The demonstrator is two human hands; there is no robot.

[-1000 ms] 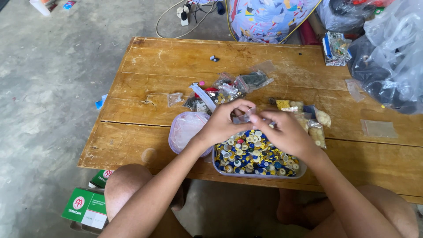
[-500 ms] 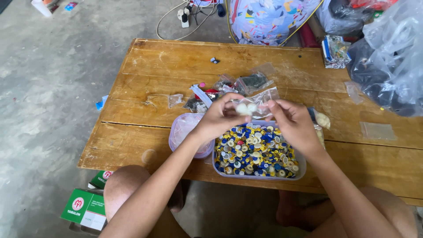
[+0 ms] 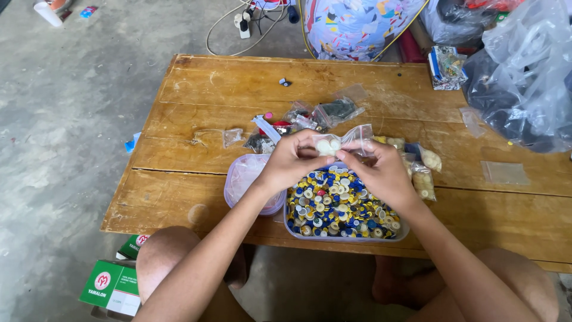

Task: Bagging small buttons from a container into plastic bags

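A small clear bag [image 3: 342,143] of pale buttons sat pinched between your left hand [image 3: 292,161] and right hand [image 3: 378,173], held over the tub of mixed buttons [image 3: 339,206], apparently so strays fell in, its lid [image 3: 247,182] at nine o'clock.

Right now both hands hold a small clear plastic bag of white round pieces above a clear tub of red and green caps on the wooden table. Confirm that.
Not quite: the head view shows the clear plastic tub filled mostly with blue, yellow and white caps, not red and green. The rest stands: the left hand and right hand hold the small clear plastic bag of white round pieces above it, on the wooden table.
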